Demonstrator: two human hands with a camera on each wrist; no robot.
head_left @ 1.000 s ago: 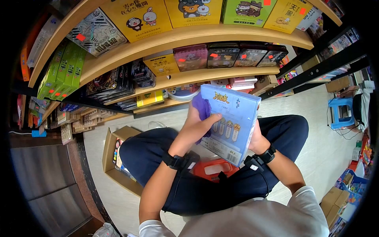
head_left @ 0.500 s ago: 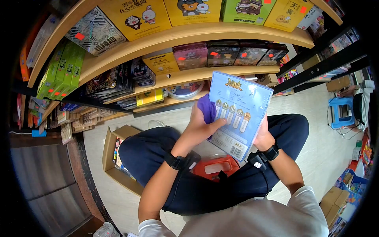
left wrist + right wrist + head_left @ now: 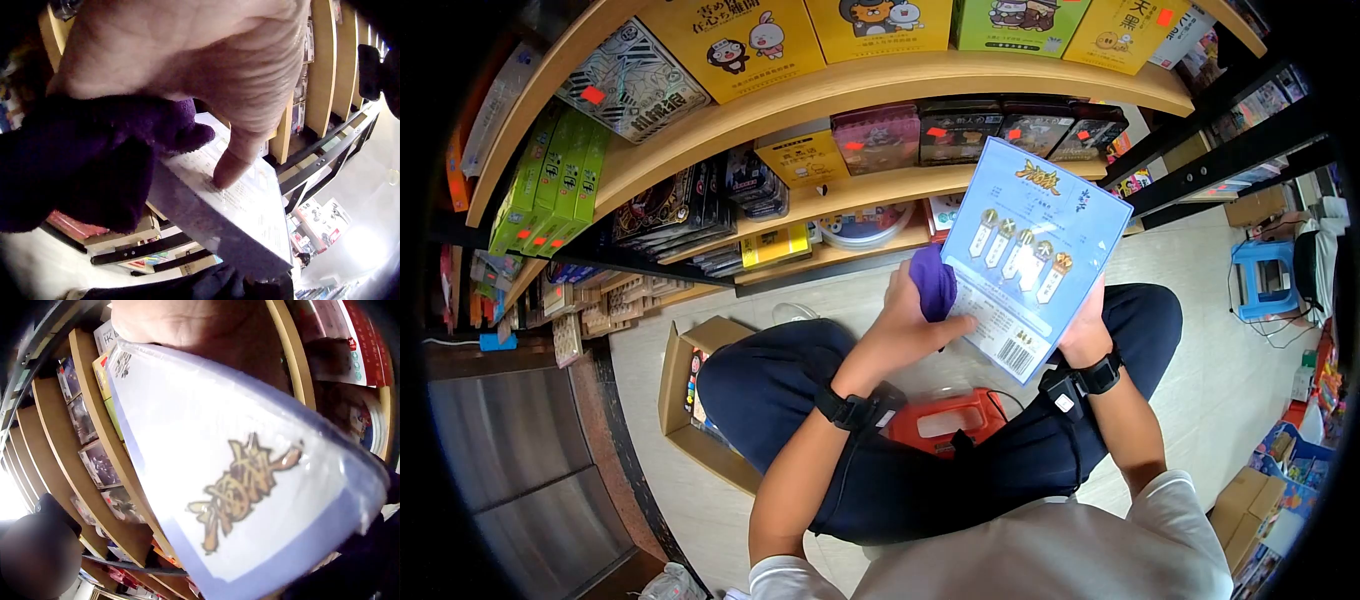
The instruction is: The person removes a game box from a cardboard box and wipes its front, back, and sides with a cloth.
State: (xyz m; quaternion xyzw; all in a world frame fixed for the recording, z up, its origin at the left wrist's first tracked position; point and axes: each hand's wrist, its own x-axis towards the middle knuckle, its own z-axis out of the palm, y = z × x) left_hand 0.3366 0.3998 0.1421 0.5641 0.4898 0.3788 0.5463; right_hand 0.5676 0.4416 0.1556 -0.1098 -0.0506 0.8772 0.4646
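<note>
A flat light-blue game box (image 3: 1025,265) with golden lettering, pictured tokens and a barcode is held tilted over the lap. My right hand (image 3: 1088,325) grips its lower right edge, its fingers hidden behind. In the right wrist view, a white face of the box (image 3: 181,431) with a blue border and golden lettering shows under clear wrap. My left hand (image 3: 897,328) holds a bunched purple cloth (image 3: 933,285) at the box's left edge, the thumb reaching over the printed side. The left wrist view shows the cloth (image 3: 75,162) along the box's side and the thumb (image 3: 236,164) over its face.
Wooden shelves (image 3: 880,85) with several boxed games stand ahead. A red container (image 3: 945,422) sits between the crossed legs. An open cardboard box (image 3: 685,400) lies by the left knee, and a blue stool (image 3: 1263,280) stands at the right.
The box has moved up and to the right, away from the lap, and its printed side now faces the head camera more squarely. The left thumb has slid towards the box's lower left edge.
</note>
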